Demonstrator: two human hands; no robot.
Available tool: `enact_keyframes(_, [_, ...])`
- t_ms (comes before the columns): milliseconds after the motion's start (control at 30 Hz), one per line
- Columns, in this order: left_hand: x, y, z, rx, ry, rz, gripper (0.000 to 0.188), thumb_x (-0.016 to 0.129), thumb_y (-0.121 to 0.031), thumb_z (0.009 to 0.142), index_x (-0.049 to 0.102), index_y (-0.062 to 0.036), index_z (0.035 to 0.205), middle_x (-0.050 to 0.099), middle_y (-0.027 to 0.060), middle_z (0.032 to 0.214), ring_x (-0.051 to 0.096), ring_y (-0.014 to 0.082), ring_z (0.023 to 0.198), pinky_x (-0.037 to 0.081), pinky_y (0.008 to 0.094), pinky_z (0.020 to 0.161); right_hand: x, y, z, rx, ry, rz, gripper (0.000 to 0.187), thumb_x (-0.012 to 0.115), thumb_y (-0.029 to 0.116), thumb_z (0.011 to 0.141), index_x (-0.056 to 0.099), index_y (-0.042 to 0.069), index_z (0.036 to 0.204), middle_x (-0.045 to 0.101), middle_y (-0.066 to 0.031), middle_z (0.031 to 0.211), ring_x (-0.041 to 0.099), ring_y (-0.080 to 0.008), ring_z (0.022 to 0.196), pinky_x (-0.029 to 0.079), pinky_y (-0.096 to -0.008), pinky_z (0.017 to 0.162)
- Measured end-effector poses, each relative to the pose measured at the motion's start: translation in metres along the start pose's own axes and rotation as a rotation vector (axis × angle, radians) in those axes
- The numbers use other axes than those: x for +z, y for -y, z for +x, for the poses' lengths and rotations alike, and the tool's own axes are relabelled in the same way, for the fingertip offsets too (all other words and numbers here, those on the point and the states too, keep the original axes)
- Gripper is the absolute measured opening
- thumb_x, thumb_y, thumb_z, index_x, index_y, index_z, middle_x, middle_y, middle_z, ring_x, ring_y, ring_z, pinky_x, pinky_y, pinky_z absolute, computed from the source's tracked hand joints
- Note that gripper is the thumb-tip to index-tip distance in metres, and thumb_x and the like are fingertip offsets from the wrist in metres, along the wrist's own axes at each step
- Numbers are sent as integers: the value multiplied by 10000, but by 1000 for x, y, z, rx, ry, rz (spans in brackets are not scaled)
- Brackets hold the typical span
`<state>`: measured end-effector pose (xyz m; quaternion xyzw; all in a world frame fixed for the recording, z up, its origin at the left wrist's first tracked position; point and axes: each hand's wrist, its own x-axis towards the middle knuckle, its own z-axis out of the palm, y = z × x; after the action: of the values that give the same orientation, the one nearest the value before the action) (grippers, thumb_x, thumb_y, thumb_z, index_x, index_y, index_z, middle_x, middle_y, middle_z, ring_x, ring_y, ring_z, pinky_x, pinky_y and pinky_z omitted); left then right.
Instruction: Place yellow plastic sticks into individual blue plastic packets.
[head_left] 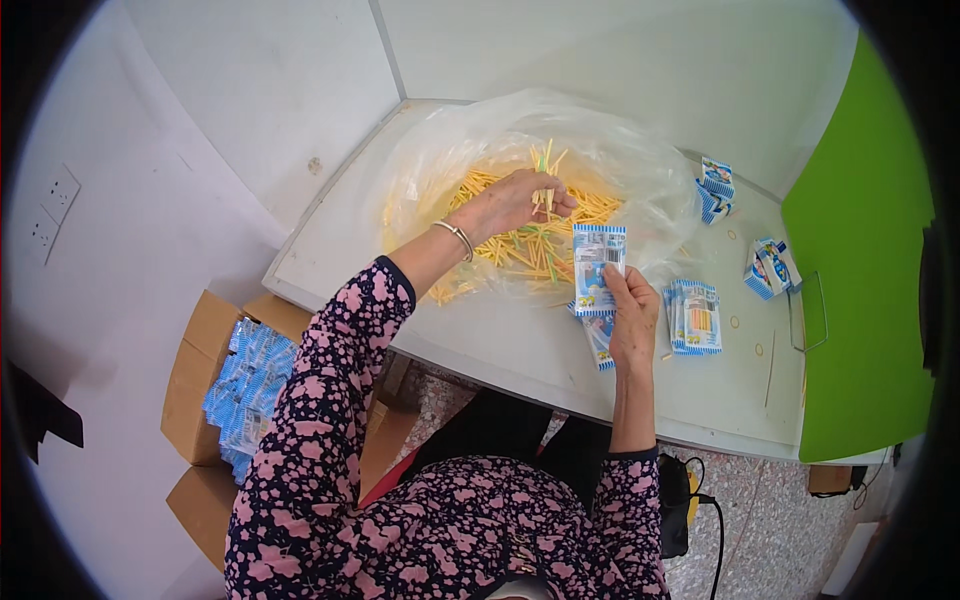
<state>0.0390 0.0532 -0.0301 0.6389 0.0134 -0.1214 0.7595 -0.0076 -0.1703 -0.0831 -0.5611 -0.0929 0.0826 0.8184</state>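
Cardboard box [205,372] on floor, left, holds blue-white packets, stocked within reach
Left hand [510,203]: fingers pinched together on a small bunch of yellow sticks [545,190], raised upright over loose pile in clear plastic bag [610,150]
Right hand [632,318]: clamped on blue-white sachet [598,268], upright, mouth toward the bunch
Filled sachets [692,317] stacked just beside
White surface [520,345] set in corner; white walls, green panel [860,270] at right
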Motion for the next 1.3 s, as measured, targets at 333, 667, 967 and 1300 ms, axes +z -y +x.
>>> enact_keyframes(333, [-6, 21, 3, 169, -163, 220, 299, 544, -272, 876, 548, 15, 957, 588, 121, 978, 588, 199, 912, 470, 306, 813, -4, -3, -4, 70, 30, 39, 152, 623, 180, 849, 631, 33, 815, 601, 14, 651, 483, -17, 464, 352, -166, 399])
enact_keyframes(667, [25, 2, -9, 222, -71, -14, 255, 430, -251, 951, 505, -11, 988, 592, 153, 1001, 607, 244, 935, 486, 340, 829, -13, 1, -1, 166, 94, -48, 174, 613, 186, 859, 645, 14, 852, 602, 21, 664, 480, -14, 493, 349, -162, 429])
enact_keyframes(967, [57, 3, -26, 272, 96, -81, 336, 422, -291, 957, 556, 9, 1028, 603, 148, 1027, 587, 235, 993, 473, 320, 848, -20, -2, -4, 152, 220, -24, 221, 605, 169, 864, 656, -34, 934, 622, 0, 730, 513, -22, 595, 407, -166, 536])
enact_keyframes(1300, [71, 26, -38, 255, 119, 194, 474, 393, -391, 955, 601, 22, 1057, 596, 108, 1037, 536, 149, 995, 439, 283, 867, -20, 0, -8, 162, 206, 27, 217, 604, 162, 867, 655, -29, 956, 626, 3, 763, 519, -21, 623, 411, -161, 561])
